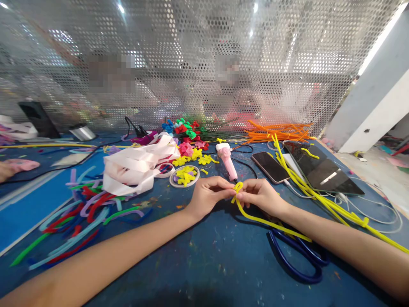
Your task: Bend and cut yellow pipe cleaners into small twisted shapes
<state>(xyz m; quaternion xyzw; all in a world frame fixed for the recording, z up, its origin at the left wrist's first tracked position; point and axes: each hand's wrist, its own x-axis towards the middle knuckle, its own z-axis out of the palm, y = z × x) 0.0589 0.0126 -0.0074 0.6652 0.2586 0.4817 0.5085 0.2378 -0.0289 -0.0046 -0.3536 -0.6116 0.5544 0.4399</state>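
Both hands pinch one yellow pipe cleaner [265, 221] above the middle of the table. Its upper end is bent into a small loop between the fingertips, and its long tail runs right toward my right forearm. My left hand [212, 194] is closed on the loop's left side. Closed on its right side is my right hand [263, 195]. Just beyond the fingers lies a pink glue gun [227, 160]. Blue-handled scissors [295, 256] lie below my right wrist, their blades hidden. A round dish [184, 176] left of the hands holds yellow pipe-cleaner flowers.
White ribbon [131, 168] and coloured pipe-cleaner pieces [83, 217] lie at left. A phone [270, 167], a dark tablet [326, 170], cables and more yellow pipe cleaners [315, 194] lie at right. Orange pipe cleaners [277, 131] lie before a perforated metal screen [198, 38]. Another person's hand [6, 170] shows far left.
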